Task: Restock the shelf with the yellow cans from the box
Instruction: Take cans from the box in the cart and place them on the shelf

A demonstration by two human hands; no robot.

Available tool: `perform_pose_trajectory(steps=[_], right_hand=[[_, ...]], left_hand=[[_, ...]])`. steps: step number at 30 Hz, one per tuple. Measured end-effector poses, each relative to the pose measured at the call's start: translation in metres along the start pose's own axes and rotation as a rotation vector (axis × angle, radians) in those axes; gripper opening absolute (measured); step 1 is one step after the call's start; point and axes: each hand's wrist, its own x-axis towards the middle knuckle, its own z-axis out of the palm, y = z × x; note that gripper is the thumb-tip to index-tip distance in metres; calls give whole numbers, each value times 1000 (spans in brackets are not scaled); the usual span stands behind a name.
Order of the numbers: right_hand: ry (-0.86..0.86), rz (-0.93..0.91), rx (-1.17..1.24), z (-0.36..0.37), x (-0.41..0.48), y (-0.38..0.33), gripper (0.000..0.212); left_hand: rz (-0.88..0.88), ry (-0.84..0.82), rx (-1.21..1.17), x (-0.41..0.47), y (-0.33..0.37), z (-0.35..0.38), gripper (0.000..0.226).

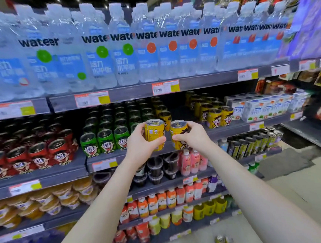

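**Restocking in progress**

One yellow cartoon-printed metal can (154,135) is gripped by the left hand (141,142), a second yellow can (178,132) by the right hand (194,135); both are held side by side before the grey metal shelf (222,132).

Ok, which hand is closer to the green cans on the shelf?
Left. The left hand, gripping one yellow can, sits just right of the green cans. The right hand, gripping the other yellow can, is farther right.

Bright even store light; wide-angle bending at edges; water bottles (117,50) blurred.
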Motion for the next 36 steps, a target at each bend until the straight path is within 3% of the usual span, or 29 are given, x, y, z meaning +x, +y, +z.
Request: perform_pose_trajectory(steps=[11, 18, 26, 36], right_hand=[[-93, -48, 36, 11, 96, 41, 62], [-144, -92, -35, 16, 124, 54, 55], [-146, -70, -32, 19, 140, 71, 74], [-154, -180, -132, 19, 129, 69, 69]], left_hand=[[-101, 130, 65, 26, -14, 42, 73], [-109, 231, 104, 34, -8, 64, 66], [-107, 252, 82, 38, -10, 76, 70], [-110, 237, 60, 35, -12, 81, 69]])
